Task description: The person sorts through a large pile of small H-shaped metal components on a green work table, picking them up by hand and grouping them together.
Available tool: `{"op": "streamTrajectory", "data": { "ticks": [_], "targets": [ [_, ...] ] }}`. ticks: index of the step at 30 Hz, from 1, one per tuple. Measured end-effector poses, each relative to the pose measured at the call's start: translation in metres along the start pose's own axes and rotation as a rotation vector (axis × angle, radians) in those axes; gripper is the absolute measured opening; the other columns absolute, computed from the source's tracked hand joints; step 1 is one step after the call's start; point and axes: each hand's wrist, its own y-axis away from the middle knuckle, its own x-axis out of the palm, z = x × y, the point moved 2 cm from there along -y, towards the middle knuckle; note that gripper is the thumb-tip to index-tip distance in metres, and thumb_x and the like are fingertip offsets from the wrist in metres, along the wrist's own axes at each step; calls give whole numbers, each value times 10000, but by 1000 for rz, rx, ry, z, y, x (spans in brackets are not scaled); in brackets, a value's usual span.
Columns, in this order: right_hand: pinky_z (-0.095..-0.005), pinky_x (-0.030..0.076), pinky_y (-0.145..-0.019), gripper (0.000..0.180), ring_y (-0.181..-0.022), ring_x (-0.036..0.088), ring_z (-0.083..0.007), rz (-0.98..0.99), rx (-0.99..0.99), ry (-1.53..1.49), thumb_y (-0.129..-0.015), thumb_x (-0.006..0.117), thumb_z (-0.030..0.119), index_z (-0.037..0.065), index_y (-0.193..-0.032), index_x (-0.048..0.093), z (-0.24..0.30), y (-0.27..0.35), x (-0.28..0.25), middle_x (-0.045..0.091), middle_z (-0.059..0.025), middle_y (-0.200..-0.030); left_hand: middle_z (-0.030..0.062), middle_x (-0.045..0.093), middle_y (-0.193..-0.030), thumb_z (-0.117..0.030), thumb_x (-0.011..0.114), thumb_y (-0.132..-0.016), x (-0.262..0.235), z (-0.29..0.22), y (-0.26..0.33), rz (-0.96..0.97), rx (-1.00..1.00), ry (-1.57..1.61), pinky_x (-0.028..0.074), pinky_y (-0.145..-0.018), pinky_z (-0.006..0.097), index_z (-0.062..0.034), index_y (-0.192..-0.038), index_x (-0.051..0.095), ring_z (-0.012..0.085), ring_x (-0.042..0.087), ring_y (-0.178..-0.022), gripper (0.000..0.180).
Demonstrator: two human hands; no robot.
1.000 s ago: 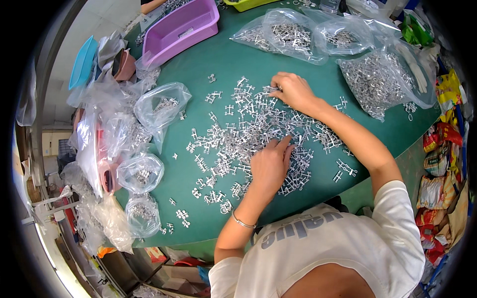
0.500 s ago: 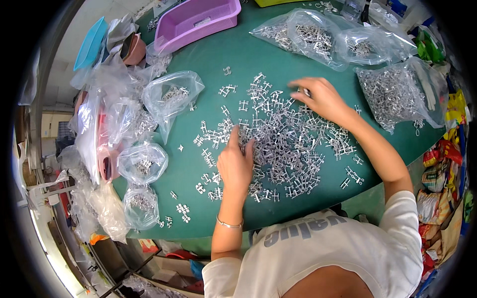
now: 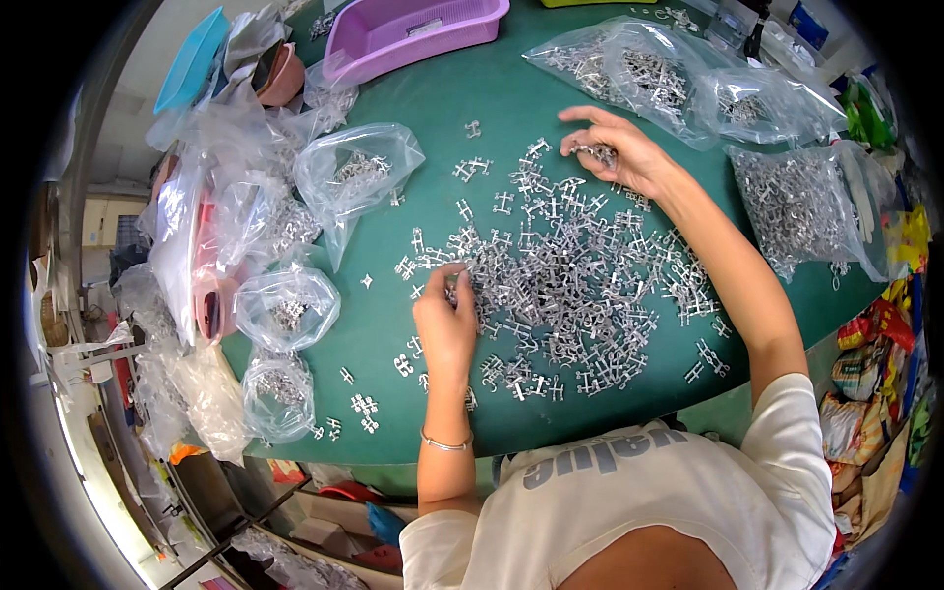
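A broad heap of small silvery metal fittings, many H-shaped with hooked ends, lies loose on the green table. My left hand is at the heap's left edge, index finger and thumb curled toward each other. What sits between those fingertips is too small to make out. Above the heap's upper right my right hand is raised off the table. Its fingers curl around a small cluster of the metal fittings, with the index finger stretched out.
Clear plastic bags of fittings stand along the left, such as an open bag and a round bag. A large filled bag lies at the right, another bag at the far side. A purple basket stands at the back.
My right hand has lifted up and away from the heap, and a cluster of fittings now shows in it. My left hand has drawn back slightly, its index finger bending toward the thumb.
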Motion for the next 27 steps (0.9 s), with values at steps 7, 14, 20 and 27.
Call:
{"op": "streamTrajectory", "data": {
  "ticks": [7,14,20,27],
  "targets": [
    [-387,449,-650,261,-736,553,-300,-118,-624,1467,-792,632,221,66,-1002,612,-29,-40,12,524,-130,-799,95,513,-518,-72,565,-835,-8,5,-4,-63,-8,8,328,-429,297,11,-877,603,126,408,-420,101],
    [-241,430,-410,243,-695,565,-147,95,-14,218,-854,521,178,14,-1028,563,-4,-13,0,574,-126,-976,100,526,-553,-86,589,-819,-17,7,1,-66,-63,-25,354,-441,305,-21,-925,618,142,452,-428,127],
    [-199,356,-356,325,-595,543,-95,207,107,109,-836,600,249,1,-1046,585,-19,6,31,594,-56,-757,104,510,-546,-156,701,-739,-6,1,-4,-22,22,-200,388,-480,317,-47,-997,636,178,446,-459,288],
    [-324,460,-708,277,-754,587,-227,270,-641,1377,-681,738,198,13,-868,649,-62,6,92,634,-110,-816,127,528,-536,-202,705,-732,-8,3,-6,22,-48,-272,405,-507,371,-87,-1028,630,258,491,-473,327]
  ]
}}
